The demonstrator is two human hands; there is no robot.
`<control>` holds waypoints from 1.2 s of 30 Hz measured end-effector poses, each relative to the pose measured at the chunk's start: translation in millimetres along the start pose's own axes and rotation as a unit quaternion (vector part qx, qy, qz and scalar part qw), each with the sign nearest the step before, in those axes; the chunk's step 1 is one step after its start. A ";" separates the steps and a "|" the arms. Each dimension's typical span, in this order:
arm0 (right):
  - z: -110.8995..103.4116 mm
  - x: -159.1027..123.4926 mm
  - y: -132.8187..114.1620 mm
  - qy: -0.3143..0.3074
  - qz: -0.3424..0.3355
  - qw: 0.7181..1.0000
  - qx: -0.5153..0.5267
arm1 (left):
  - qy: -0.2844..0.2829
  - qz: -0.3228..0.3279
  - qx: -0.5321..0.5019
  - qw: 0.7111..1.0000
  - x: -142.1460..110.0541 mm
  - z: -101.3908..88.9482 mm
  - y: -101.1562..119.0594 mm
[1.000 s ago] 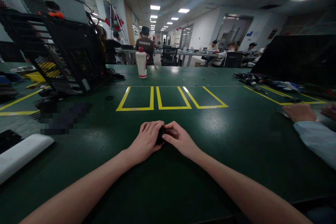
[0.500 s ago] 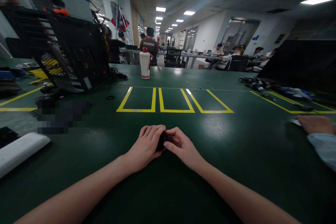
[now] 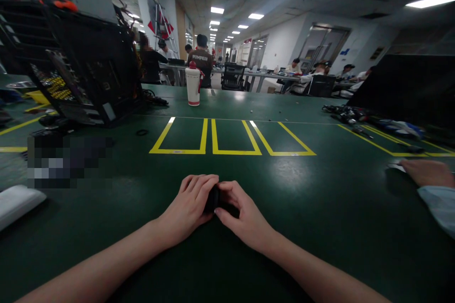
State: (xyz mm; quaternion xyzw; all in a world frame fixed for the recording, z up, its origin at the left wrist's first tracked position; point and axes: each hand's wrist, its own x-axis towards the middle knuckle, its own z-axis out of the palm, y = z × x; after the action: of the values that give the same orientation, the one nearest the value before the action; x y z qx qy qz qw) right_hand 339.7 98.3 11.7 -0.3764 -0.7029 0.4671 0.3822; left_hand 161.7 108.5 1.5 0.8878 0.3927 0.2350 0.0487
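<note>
A small black rounded object (image 3: 212,200) is between my hands just above the green table (image 3: 284,236); most of it is covered, so its kind cannot be made out. My left hand (image 3: 190,206) wraps over it from the left, with the fingers across its top and the thumb below. From the right, my right hand (image 3: 243,215) holds its edge between curved fingertips and thumb. Beyond both hands, yellow tape outlines (image 3: 234,152) mark the tabletop.
A black computer case (image 3: 88,66) stands at the left, with a black ring (image 3: 142,132) near it. Farther back is a white bottle with a red lid (image 3: 193,86). Another person's hand (image 3: 428,172) rests at the right, near tangled cables (image 3: 348,114). A white block (image 3: 19,203) lies at left.
The view has shifted slightly, so the case, the bottle and the white block sit farther left. Both hands still hold the black object, now a little lower in the picture.
</note>
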 end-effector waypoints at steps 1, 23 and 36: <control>0.1 -0.1 0.3 -0.001 0.005 1.000 0.004 | -0.001 0.000 0.001 1.000 -0.2 1.0 -0.6; 0.9 2.0 -2.5 -0.014 0.033 0.997 0.068 | -0.004 -0.002 0.008 1.000 -0.1 -1.2 2.2; -1.1 -0.5 -2.9 -0.029 0.013 0.999 0.039 | -0.003 0.002 0.019 1.000 0.1 -1.0 1.6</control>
State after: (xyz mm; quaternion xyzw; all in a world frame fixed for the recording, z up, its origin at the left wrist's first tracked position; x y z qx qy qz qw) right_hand 340.4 97.4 14.7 -0.3567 -0.6896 0.5099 0.3704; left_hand 162.4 107.3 2.8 0.8902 0.3952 0.2245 0.0323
